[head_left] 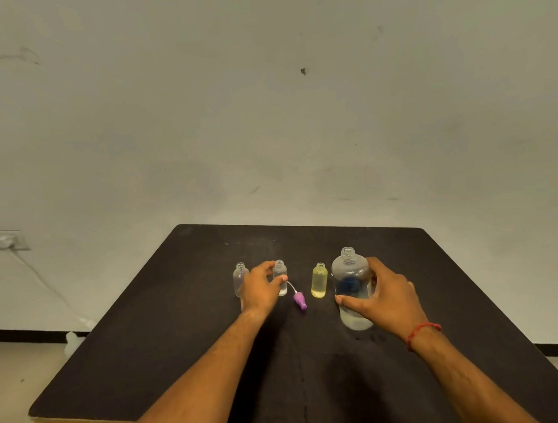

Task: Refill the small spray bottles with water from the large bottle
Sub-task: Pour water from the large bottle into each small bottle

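Three small uncapped bottles stand in a row on the dark table [182, 359]. The clear one at the far left [240, 278] stands alone. My left hand [260, 287] is wrapped around the middle clear bottle [280, 273]. To its right stands a yellow bottle [319, 280]. A purple spray cap [300, 300] with a thin white tube lies on the table between them. My right hand [382, 298] grips the large clear bottle [351, 285], which stands upright, uncapped and partly filled with water.
A grey wall rises behind the table's far edge. A wall socket [4, 240] with a white cable sits at the left, and a white object [73, 341] lies on the floor beside the table. A red thread bracelet [424, 331] circles my right wrist.
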{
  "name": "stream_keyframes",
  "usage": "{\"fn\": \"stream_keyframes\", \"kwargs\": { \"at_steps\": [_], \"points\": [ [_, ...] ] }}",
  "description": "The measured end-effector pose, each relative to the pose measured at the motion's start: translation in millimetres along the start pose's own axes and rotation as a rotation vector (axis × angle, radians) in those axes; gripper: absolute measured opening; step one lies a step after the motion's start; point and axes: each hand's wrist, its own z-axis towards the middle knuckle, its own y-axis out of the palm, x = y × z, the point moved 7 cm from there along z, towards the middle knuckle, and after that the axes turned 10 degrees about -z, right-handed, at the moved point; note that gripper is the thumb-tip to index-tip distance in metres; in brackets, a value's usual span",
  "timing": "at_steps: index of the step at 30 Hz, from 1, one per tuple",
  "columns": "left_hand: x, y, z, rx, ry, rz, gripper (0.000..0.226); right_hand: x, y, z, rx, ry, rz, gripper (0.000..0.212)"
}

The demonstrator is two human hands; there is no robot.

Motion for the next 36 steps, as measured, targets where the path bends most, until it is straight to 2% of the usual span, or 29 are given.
{"fn": "stream_keyframes", "kwargs": {
  "at_steps": [13,25,29,34,36],
  "points": [
    [-23,10,15,-0.029,-0.04,0.008,0.048,6,10,1,-0.019,0.024,0.023,0.075],
    [-23,3,6,-0.039,-0.039,0.045,0.069,-3,11,-2,-0.013,0.018,0.027,0.074],
    [-14,-18,-13,0.061,0.031,0.038,0.056,-8,11,-4,-0.008,0.013,0.023,0.075],
    [-8,-59,-33,0.227,0.109,-0.051,0.018,-22,16,-5,-0.016,-0.019,0.025,0.078],
    [-9,-74,-35,0.28,0.108,-0.028,0.01,-29,19,-5,-0.022,-0.033,0.033,0.078]
  ]
}}
